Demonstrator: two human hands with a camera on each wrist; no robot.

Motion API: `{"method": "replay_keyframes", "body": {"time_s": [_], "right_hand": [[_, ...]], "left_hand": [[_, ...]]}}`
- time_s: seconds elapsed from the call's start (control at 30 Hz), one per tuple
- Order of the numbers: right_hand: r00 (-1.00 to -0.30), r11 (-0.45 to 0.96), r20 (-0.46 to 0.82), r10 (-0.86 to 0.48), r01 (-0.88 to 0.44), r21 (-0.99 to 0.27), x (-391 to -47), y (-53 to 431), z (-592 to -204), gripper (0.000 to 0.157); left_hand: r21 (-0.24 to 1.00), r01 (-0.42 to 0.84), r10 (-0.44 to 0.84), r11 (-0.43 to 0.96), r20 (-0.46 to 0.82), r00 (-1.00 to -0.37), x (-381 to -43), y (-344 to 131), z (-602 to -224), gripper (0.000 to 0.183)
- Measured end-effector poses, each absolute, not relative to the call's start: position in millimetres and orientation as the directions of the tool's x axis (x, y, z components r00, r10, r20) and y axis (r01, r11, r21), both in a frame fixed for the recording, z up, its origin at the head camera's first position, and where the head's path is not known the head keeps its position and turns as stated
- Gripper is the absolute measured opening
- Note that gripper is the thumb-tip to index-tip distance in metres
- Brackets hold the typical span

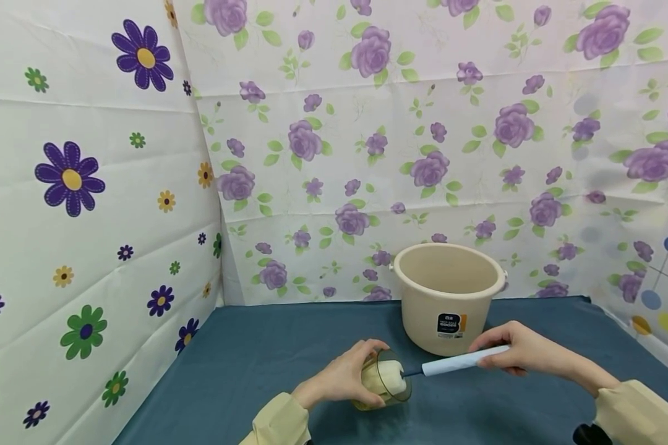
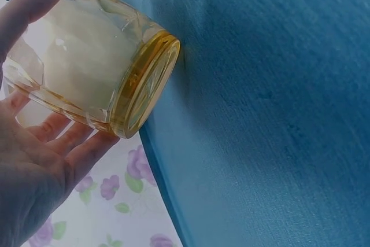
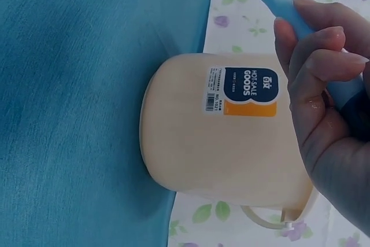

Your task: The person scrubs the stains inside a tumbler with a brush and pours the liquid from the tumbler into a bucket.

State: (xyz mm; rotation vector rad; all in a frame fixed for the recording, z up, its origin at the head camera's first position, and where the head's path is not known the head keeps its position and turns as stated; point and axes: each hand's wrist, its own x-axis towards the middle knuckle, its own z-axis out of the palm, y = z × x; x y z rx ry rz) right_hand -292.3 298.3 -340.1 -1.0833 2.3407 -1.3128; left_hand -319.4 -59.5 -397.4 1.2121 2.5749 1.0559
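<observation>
A clear amber-tinted glass [image 2: 141, 85] is tipped on its side just above the cloth, its mouth toward the right in the head view. My left hand [image 1: 342, 374] grips it round the wall, thumb on one side and fingers on the other. Inside the glass sits the pale sponge head [image 1: 391, 376] of a cup brush. The brush's light-blue handle [image 1: 456, 363] slants up to my right hand [image 1: 526, 352], whose fingers are curled round its end. In the right wrist view that hand [image 3: 329, 73] shows wet spots, and the sponge is out of sight.
A beige bucket [image 1: 423, 318] with a label stands behind the brush, close to the back wall sheet [image 1: 323, 247]. Blue cloth [image 1: 245, 364] covers the table. A flower-print sheet [image 1: 106, 247] hangs along the left side.
</observation>
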Motion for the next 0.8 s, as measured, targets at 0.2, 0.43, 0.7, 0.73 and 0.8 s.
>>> {"method": "replay_keyframes", "body": {"time_s": [0.2,0.43,0.7,0.73,0.8], "right_hand": [[-0.707,0.341,0.119,-0.697,-0.472,-0.813,-292.9,300.5,-341.6,0.021],[-0.686,0.323,0.11,-0.719,-0.471,-0.821,-292.2,300.1,-341.7,0.021],[-0.684,0.321,0.104,-0.722,-0.464,-0.826,-292.5,299.5,-343.4,0.022],[-0.689,0.327,0.101,-0.718,-0.461,-0.825,-292.6,299.3,-343.3,0.022],[-0.7,0.337,0.096,-0.708,-0.454,-0.825,-292.9,299.1,-342.9,0.022]], "left_hand": [[0.635,0.636,0.71,0.439,0.189,-0.678,-319.3,-60.2,-398.3,0.076],[0.633,0.628,0.704,0.453,0.178,-0.687,-318.4,-59.9,-396.8,0.075],[0.627,0.629,0.704,0.46,0.175,-0.689,-318.7,-58.4,-398.0,0.076],[0.626,0.629,0.703,0.461,0.175,-0.689,-318.8,-58.2,-398.1,0.076],[0.624,0.63,0.702,0.462,0.177,-0.69,-318.8,-58.0,-398.0,0.076]]}}
